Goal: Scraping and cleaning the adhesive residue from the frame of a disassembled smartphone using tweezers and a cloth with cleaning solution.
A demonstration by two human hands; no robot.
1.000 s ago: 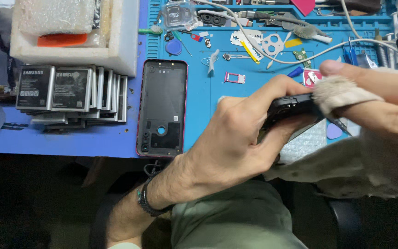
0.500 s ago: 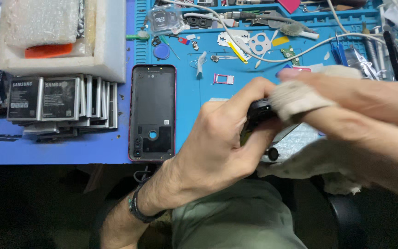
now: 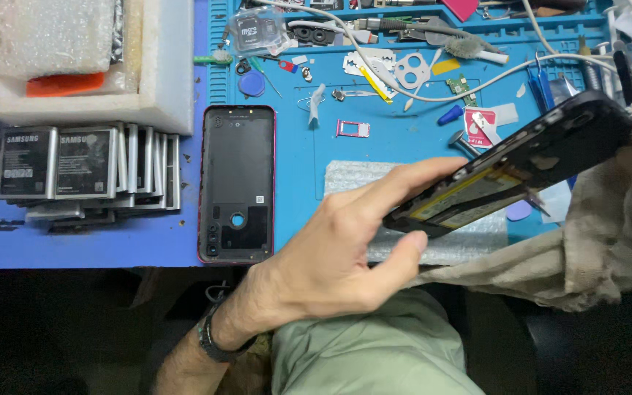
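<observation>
My left hand holds the lower end of an opened black phone body between thumb and fingers; it wears a dark wristband. The phone is tilted up to the right above the table, and a yellow-edged battery shows in its side. A beige cloth is pressed on the phone's upper end at the right edge and hangs down below it. My right hand is wrapped inside that cloth and hardly shows. A red-rimmed phone back cover lies inside-up on the table, left of my left hand.
A blue work mat carries a bubble-wrap pad, a pink SIM tray, a white cable, small parts and tools. A row of phone batteries stands at the left, below a white foam box.
The phone has swung out to the right and tilted up. My left hand has loosened from a full wrap to a hold on its lower end. The cloth has slid to the phone's upper end.
</observation>
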